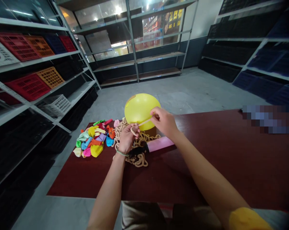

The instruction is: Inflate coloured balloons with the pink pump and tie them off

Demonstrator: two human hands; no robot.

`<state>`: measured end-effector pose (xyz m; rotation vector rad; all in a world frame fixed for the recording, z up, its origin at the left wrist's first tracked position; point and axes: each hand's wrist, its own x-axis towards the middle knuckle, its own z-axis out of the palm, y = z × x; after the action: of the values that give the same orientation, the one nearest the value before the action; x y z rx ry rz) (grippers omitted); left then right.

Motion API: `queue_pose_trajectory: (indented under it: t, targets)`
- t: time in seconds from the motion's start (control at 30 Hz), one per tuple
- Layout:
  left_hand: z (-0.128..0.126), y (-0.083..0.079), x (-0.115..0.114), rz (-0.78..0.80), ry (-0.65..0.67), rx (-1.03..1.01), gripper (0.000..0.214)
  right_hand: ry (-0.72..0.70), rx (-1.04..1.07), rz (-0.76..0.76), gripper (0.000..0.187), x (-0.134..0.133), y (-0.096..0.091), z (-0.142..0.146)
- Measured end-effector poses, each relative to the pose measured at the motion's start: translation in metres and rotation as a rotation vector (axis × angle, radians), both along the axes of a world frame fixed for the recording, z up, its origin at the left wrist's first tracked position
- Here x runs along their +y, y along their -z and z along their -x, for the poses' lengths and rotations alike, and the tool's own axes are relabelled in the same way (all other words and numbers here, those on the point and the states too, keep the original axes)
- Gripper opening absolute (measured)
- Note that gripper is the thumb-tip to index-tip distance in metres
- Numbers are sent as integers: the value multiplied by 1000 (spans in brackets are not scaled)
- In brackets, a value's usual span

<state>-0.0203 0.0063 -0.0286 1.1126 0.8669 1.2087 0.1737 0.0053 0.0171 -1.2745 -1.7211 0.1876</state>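
Observation:
An inflated yellow balloon [142, 109] stands just beyond my hands, over the table. My left hand [127, 139] is closed, with a loop of beige cord [134, 130] at its fingertips. From there a thin pale length runs taut up to my right hand [164, 123], which pinches its other end in front of the balloon. More beige cord [141, 159] lies in a tangled heap under and around my left hand. A pink hand pump [160, 144] with a black end rests on the heap, below my right wrist. Whether the balloon's neck is between my fingers is hidden.
Several limp balloons in mixed colours [96, 150] are piled on the left of the dark red table [218, 153]. A blurred-out object [266, 119] lies at the table's far right. Racks with plastic crates [29, 85] stand left and right, and a shelf unit [135, 64] behind.

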Motion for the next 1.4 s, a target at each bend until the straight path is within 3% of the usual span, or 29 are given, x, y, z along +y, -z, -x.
queue_pose_trajectory:
  t: [0.2,0.37,0.43,0.67,0.93,1.0,1.17,1.27,1.4]
  targets:
    - [0,8,3,-49,18,199,36,68,-251,-149,18,1,-2,-1]
    - [-1,9,0,-169,-9,308,31,-177,-429,-163,20,-1,-3,7]
    - [-1,10,-1,-218,-29,351,29,-206,-487,-137,18,-1,0,9]
    - [2,16,-2,-323,-18,405,21,-183,-511,-160,18,0,8,13]
    - [5,14,-3,-317,34,423,21,-174,-534,-161,18,0,9,16]
    - [6,13,-4,-365,-48,456,18,-170,-553,-162,13,-1,10,17]
    - [3,15,-9,-523,-498,645,15,-192,-576,-218,8,-3,15,25]
    - [-1,19,-10,-540,-588,675,16,-211,-535,-209,7,-6,16,31]
    - [0,25,-8,-570,-606,667,18,-240,-449,-190,13,-6,14,31]
